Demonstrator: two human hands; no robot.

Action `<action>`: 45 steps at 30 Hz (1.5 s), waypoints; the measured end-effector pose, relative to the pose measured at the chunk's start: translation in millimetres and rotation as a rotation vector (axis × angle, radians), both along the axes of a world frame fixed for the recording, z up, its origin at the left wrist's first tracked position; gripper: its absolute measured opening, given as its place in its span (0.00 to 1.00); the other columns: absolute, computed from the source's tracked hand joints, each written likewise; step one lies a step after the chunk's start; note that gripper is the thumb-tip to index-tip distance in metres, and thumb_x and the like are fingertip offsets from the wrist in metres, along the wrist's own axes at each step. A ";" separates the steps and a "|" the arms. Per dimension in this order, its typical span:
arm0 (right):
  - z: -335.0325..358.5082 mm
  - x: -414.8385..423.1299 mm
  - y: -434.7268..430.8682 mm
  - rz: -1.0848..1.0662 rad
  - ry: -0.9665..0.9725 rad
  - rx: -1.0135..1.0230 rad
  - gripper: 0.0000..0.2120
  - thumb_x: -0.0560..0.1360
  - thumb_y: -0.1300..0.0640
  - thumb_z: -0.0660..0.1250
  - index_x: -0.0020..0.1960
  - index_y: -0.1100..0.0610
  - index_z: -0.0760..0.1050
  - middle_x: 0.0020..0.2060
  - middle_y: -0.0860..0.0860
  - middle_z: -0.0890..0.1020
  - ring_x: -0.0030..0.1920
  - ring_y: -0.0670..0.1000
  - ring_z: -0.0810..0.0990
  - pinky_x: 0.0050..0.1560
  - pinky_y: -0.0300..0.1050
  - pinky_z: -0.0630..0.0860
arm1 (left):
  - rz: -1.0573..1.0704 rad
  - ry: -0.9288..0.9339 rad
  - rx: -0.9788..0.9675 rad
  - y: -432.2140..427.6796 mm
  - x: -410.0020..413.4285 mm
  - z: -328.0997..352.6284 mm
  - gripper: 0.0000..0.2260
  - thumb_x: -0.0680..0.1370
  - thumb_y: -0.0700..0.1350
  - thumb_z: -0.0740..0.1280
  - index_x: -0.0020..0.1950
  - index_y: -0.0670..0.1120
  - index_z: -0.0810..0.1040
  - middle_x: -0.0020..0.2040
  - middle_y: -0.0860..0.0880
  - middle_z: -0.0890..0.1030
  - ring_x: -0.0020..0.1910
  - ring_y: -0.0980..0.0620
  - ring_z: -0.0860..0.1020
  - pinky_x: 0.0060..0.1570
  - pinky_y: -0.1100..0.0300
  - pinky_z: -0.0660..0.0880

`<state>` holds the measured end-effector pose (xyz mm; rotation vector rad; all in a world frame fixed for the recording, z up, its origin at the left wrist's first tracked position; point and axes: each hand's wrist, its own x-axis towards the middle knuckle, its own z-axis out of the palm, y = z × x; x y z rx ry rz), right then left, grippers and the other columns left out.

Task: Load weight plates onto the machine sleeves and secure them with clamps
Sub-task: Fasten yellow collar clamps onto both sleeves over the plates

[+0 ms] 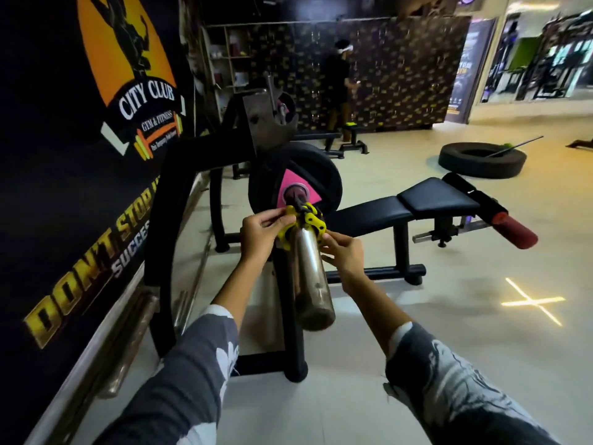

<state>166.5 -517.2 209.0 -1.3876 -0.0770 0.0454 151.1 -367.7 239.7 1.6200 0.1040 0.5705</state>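
Observation:
A steel sleeve point(310, 277) juts toward me from the black machine frame point(167, 226). A black weight plate point(324, 175) with a pink centre sits far up the sleeve. A yellow and black clamp point(305, 224) rings the sleeve a short way in front of the plate. My left hand point(258, 234) pinches the clamp's left side. My right hand point(345, 253) holds its right side with fingertips. The clamp's black lever stands up at the top.
A black padded bench point(426, 200) with a red-ended roller stands to the right. A large tyre point(481, 160) with a bar lies on the floor behind. Another person stands by the far wall point(340, 78). A banner wall point(80, 155) runs along my left.

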 end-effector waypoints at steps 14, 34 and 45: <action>18.1 114.9 18.2 0.243 0.207 0.032 0.28 0.73 0.40 0.63 0.56 0.66 0.76 0.48 0.61 0.82 0.48 0.60 0.82 0.49 0.52 0.81 | 0.168 0.077 0.161 21.9 85.7 10.6 0.15 0.71 0.41 0.73 0.55 0.37 0.80 0.50 0.38 0.83 0.50 0.44 0.81 0.49 0.48 0.80; 67.1 138.7 12.8 0.464 0.332 -0.277 0.35 0.74 0.38 0.59 0.67 0.65 0.65 0.63 0.64 0.73 0.57 0.62 0.76 0.56 0.56 0.73 | 0.227 0.039 0.845 41.9 98.7 34.5 0.49 0.64 0.54 0.77 0.76 0.48 0.51 0.77 0.44 0.55 0.75 0.46 0.54 0.70 0.47 0.57; 43.6 125.7 11.9 0.313 0.414 0.038 0.11 0.75 0.54 0.66 0.44 0.63 0.75 0.25 0.55 0.82 0.40 0.54 0.79 0.60 0.52 0.74 | 0.140 -0.030 0.817 52.9 107.4 32.2 0.48 0.62 0.53 0.78 0.76 0.48 0.56 0.76 0.47 0.60 0.74 0.47 0.60 0.69 0.54 0.60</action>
